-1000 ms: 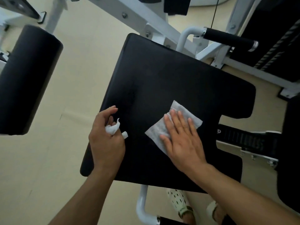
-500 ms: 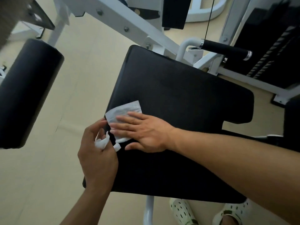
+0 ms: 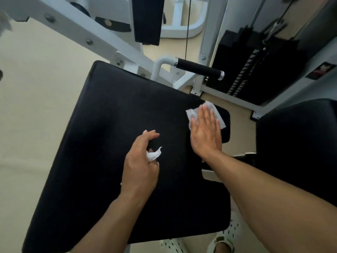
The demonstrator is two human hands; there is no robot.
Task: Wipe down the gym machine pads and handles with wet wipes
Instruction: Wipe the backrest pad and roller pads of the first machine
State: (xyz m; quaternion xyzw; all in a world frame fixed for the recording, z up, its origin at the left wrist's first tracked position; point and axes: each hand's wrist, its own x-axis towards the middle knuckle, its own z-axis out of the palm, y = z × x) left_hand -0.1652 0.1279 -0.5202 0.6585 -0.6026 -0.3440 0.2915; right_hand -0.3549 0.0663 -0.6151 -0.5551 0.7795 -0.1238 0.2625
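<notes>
A large black seat pad (image 3: 113, 143) fills the middle of the view. My right hand (image 3: 206, 132) lies flat with straight fingers on a white wet wipe (image 3: 218, 115), pressing it onto the pad's far right corner. My left hand (image 3: 140, 163) hovers over the pad's middle, its lower fingers curled round a small crumpled wipe (image 3: 154, 155) while the index finger and thumb stay loose. A black foam handle (image 3: 198, 68) on a white bar sticks out just beyond the pad's far edge.
White steel frame beams (image 3: 87, 31) cross above the pad. A black weight stack (image 3: 242, 70) stands at the upper right, another black pad (image 3: 299, 147) at the right edge, and a small black pad (image 3: 146, 19) at the top. My white perforated shoes (image 3: 222, 241) show below. Beige floor lies to the left.
My right hand has swept the flat wipe from the pad's left edge across to its far right corner. My left hand with the crumpled wipe moved right, over the pad's middle.
</notes>
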